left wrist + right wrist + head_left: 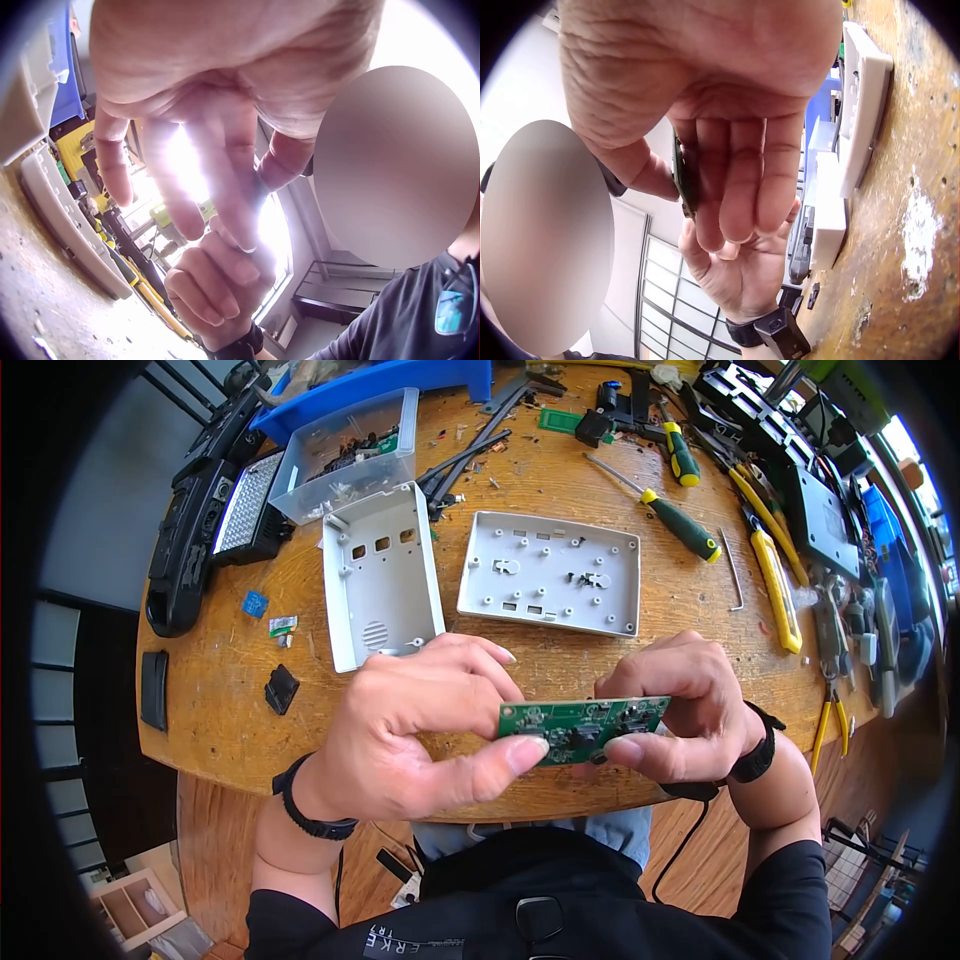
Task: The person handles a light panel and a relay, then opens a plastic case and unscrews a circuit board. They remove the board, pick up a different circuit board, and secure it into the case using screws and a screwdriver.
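A green circuit board [580, 730] with dark components is held up between both hands over the table's near edge. The left hand [430, 725] pinches its left end, thumb on the near face and fingers behind. At the right end the right hand [690, 710] grips it the same way. In the right wrist view the board [681, 176] appears edge-on between the thumb and fingers of the right hand [720, 112]. The left wrist view shows the left hand [225, 97] with fingers bent; the board cannot be made out there.
Beyond the hands lie two light grey housing halves, one [385, 585] upright lengthwise, the other [550, 575] crosswise with small black parts inside. A clear bin [350, 455] stands at the back left. Screwdrivers [685, 525], a yellow cutter [775, 590] and pliers [830, 710] lie right.
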The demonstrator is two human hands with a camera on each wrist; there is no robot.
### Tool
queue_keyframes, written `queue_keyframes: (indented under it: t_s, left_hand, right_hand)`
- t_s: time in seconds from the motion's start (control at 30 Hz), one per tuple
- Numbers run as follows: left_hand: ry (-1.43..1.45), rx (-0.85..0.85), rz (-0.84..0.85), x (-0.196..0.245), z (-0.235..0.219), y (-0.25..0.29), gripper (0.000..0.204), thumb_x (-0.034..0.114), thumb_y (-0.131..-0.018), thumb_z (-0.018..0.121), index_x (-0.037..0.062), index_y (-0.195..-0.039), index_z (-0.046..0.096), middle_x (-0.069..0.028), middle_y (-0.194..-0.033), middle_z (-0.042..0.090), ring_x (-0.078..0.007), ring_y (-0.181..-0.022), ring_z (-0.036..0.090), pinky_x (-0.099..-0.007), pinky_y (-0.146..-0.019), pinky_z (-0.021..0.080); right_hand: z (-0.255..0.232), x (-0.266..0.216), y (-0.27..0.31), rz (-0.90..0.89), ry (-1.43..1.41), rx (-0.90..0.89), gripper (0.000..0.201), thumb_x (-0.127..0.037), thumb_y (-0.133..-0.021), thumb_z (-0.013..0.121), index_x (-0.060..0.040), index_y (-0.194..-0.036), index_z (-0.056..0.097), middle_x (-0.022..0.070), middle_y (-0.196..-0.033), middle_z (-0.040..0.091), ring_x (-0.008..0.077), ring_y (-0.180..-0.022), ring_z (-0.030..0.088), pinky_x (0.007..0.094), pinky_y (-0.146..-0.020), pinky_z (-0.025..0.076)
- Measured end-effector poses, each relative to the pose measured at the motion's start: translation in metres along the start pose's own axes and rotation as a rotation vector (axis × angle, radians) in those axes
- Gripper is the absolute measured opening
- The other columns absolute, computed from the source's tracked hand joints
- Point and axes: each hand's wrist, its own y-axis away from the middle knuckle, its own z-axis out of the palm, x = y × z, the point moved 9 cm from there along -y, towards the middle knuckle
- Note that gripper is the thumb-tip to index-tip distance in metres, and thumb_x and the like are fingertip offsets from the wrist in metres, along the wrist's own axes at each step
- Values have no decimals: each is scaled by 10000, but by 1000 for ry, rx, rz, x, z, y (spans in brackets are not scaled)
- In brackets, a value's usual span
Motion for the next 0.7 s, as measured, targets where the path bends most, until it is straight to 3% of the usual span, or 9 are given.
queue_keyframes:
  t_s: [0.07, 0.13, 0.23, 0.27, 0.33, 0.7]
  left_hand:
    - [6, 2, 3, 2, 2, 0, 157, 89, -736, 772, 4, -660, 664, -74, -651, 637, -198, -716, 637, -398, -853, 497]
    - [12, 3, 5, 3, 3, 1, 168, 89, -734, 774, 6, -645, 657, -72, -649, 635, -198, -720, 636, -402, -855, 495]
    - [8, 0, 8, 3, 2, 0, 170, 86, -732, 776, 8, -641, 656, -76, -650, 635, -198, -723, 636, -408, -858, 493]
    - [3, -10, 15, 4, 3, 0, 168, 89, -732, 778, 9, -645, 658, -78, -650, 634, -200, -725, 638, -406, -858, 493]
    - [-3, -20, 21, 4, 4, 0, 167, 91, -732, 779, 10, -649, 659, -80, -650, 633, -203, -727, 639, -404, -858, 493]
    - [-56, -54, -50, -5, 7, 3, 191, 137, -737, 804, 3, -712, 669, -97, -745, 650, -232, -781, 641, -360, -804, 489]
  right_hand:
    - [2, 1, 0, 8, 32, -14, 133, -125, -805, 671, 7, -825, 673, 92, -720, 668, 194, -650, 647, 282, -618, 488]
    - [1, -2, -2, -61, 43, 31, 188, -106, -768, 720, 7, -685, 596, 104, -600, 606, 173, -502, 565, 287, -475, 390]
    - [2, -2, -2, -118, 26, 58, 215, -82, -762, 727, -1, -647, 564, 89, -570, 567, 170, -472, 522, 295, -454, 352]
    - [0, -3, -2, -118, 26, 58, 215, -82, -762, 727, -1, -647, 564, 89, -570, 567, 170, -472, 522, 295, -454, 352]
    - [1, 1, -1, -30, 59, 2, 178, -164, -802, 733, -5, -765, 663, 83, -664, 635, 166, -595, 611, 281, -562, 453]
    - [1, 2, 0, -33, 95, 34, 227, -155, -793, 735, -19, -664, 608, 64, -592, 586, 151, -521, 561, 279, -496, 408]
